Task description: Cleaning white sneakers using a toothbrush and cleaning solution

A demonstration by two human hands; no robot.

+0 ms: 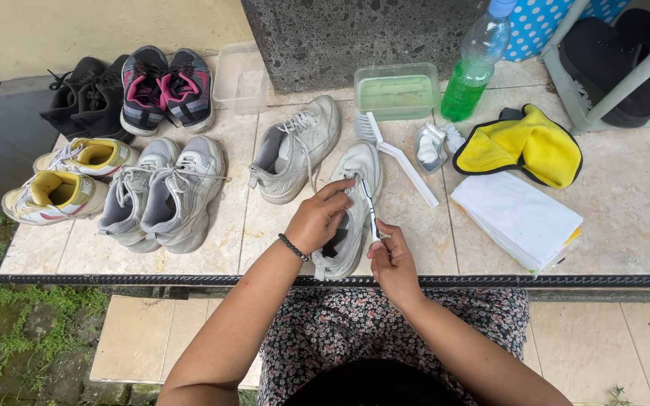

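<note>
A white sneaker (360, 169) lies on the tiled ledge in front of me, toe pointing away. My left hand (317, 219) grips it over the opening, fingers across the laces. My right hand (391, 259) is closed on a small toothbrush (370, 208), whose head rests against the sneaker's right side. The matching white sneaker (295, 149) stands just to the left, untouched.
A long white scrub brush (396, 154) lies right of the shoe. Behind are a green tub (396, 91), a bottle of green liquid (475, 71), a yellow cloth (524, 146) and folded white cloths (517, 218). Several other pairs of shoes (163, 192) fill the left side.
</note>
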